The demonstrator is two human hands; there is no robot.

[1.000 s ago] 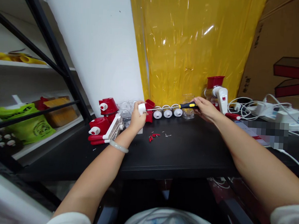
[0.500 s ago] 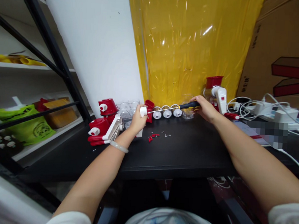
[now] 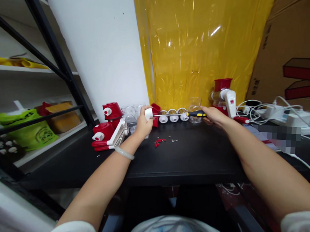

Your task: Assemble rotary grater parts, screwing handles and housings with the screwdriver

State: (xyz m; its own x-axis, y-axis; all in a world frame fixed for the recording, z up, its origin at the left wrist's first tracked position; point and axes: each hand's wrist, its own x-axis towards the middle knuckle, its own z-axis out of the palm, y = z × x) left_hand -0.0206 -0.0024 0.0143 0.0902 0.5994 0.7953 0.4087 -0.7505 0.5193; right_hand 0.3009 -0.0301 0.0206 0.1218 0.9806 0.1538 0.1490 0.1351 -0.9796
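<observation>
My left hand [image 3: 144, 124] is closed round a small white round plastic part [image 3: 149, 113], its open side turned to the right. My right hand [image 3: 213, 116] grips the end of a screwdriver [image 3: 196, 113] with a black and yellow handle. The long shaft lies level, and its tip meets the white part. Behind the shaft stand several white-ended cylinders [image 3: 173, 117] in a row. Small red pieces [image 3: 159, 141] and a few screws [image 3: 173, 140] lie on the black table below.
Red housings [image 3: 112, 111] and white crank handles [image 3: 117, 134] are piled at the left, near clear plastic parts [image 3: 130, 111]. On the right stands an assembled red and white grater [image 3: 222, 85], beside white cables and chargers [image 3: 298, 117]. A black shelf frame [image 3: 42, 28] borders the left.
The screwdriver handle has turned, showing more yellow, and sits slightly lower. My right hand has dropped a little and changed its grip. My left hand is almost unmoved.
</observation>
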